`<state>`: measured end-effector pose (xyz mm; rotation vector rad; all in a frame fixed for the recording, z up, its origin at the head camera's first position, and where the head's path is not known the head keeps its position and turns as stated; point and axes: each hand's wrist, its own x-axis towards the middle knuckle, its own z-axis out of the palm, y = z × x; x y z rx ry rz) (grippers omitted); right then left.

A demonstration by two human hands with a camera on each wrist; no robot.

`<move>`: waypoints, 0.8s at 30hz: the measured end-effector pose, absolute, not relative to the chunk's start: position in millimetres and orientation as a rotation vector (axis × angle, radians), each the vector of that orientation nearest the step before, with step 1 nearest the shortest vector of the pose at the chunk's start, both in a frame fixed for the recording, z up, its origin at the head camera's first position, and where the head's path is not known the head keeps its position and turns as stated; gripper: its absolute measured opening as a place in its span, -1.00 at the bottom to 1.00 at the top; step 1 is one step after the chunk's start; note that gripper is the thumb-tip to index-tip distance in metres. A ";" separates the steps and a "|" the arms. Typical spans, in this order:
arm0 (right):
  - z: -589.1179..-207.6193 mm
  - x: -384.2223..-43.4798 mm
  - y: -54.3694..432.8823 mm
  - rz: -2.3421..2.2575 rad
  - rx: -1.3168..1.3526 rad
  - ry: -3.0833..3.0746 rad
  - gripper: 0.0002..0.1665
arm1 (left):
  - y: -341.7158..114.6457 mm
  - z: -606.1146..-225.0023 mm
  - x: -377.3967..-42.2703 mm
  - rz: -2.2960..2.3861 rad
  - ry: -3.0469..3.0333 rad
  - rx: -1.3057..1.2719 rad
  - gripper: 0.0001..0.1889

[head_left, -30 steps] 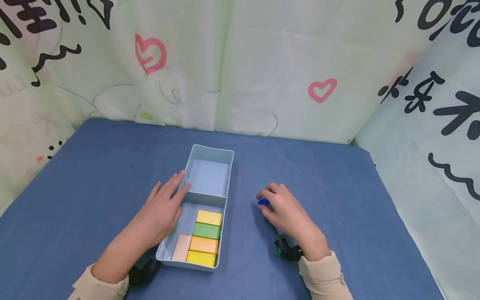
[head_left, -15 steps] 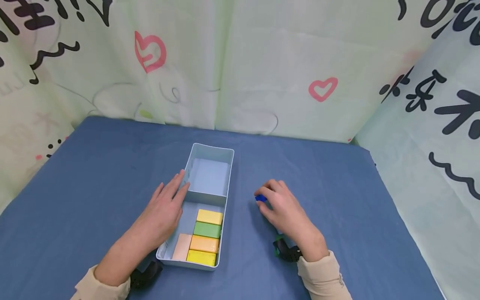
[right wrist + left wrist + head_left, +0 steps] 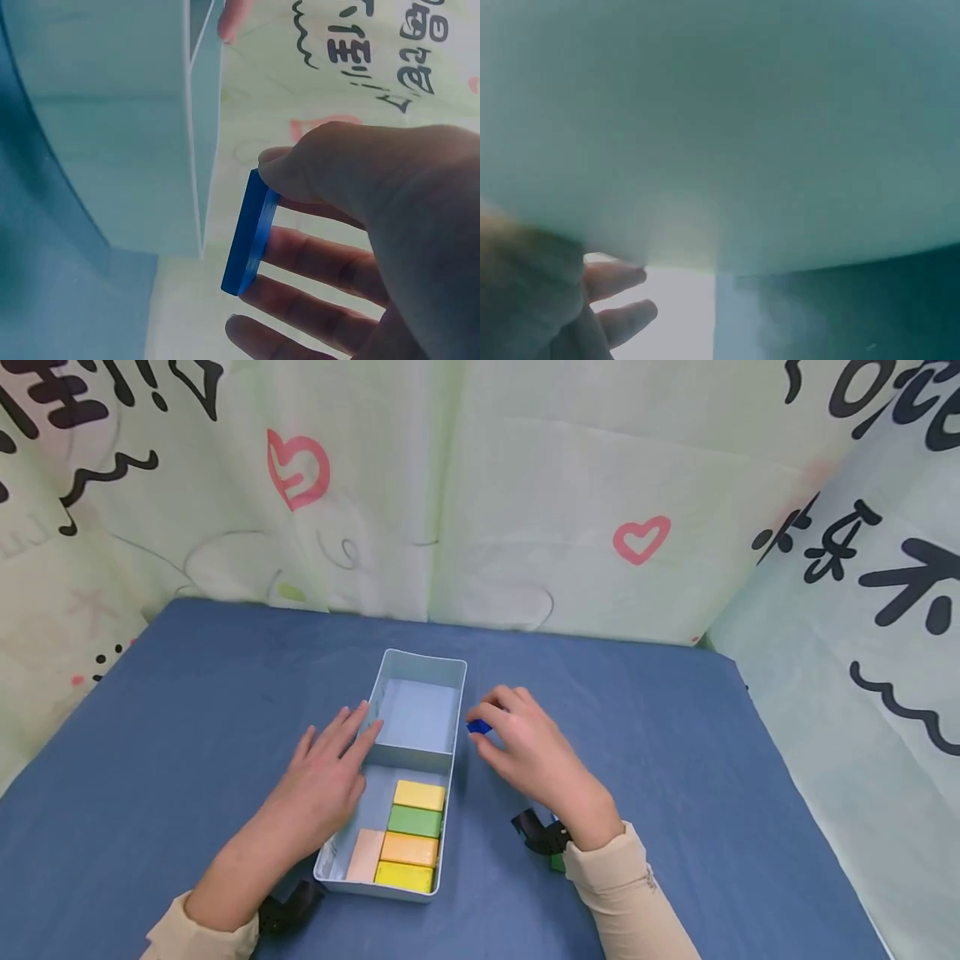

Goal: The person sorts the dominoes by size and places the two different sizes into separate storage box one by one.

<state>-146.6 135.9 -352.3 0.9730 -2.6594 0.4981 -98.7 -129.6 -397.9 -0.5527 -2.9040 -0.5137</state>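
Note:
A pale blue two-part box [image 3: 453, 753] stands on the blue cloth. In its near compartment lie a pink block [image 3: 365, 855], a green block [image 3: 415, 821], an orange block [image 3: 409, 849] and yellow blocks [image 3: 405, 876]. The far compartment holds nothing visible. My left hand [image 3: 322, 793] rests on the box's left side, its fingers extended over the rim. Just right of the far compartment, my right hand [image 3: 528, 747] pinches a blue block [image 3: 251, 232] between thumb and fingers, raised off the cloth. The box's wall fills most of the left wrist view.
Something green [image 3: 557, 862] lies on the cloth, mostly hidden under the right wrist's black camera mount [image 3: 542, 833]. Another black mount [image 3: 291, 908] sits under the left wrist. A printed curtain [image 3: 510, 510] hangs behind and beside the table.
My right hand has moved left and away from me, carrying the blue block close to the box's right wall. The left hand has stayed in place on the box.

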 end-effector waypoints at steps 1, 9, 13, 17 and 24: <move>-351.1 -147.9 132.7 0.499 0.984 -2.664 -0.85 | -131.6 -397.1 -99.1 -0.528 -2.912 -0.547 -0.39; -343.3 -158.3 108.0 0.509 1.044 -2.658 -0.85 | -135.7 -393.0 -98.8 -0.565 -3.068 -0.468 -0.22; -342.4 -163.5 95.7 0.516 1.082 -2.682 -0.85 | -132.4 -394.6 -98.8 -0.503 -3.109 -0.441 -0.14; -344.3 -168.0 85.3 0.477 1.128 -2.722 -0.83 | -130.3 -396.4 -98.8 -0.444 -3.110 -0.430 -0.08; -353.2 -175.8 71.6 0.406 1.182 -2.845 -0.78 | -128.8 -400.9 -97.4 -0.457 -3.092 -0.415 -0.11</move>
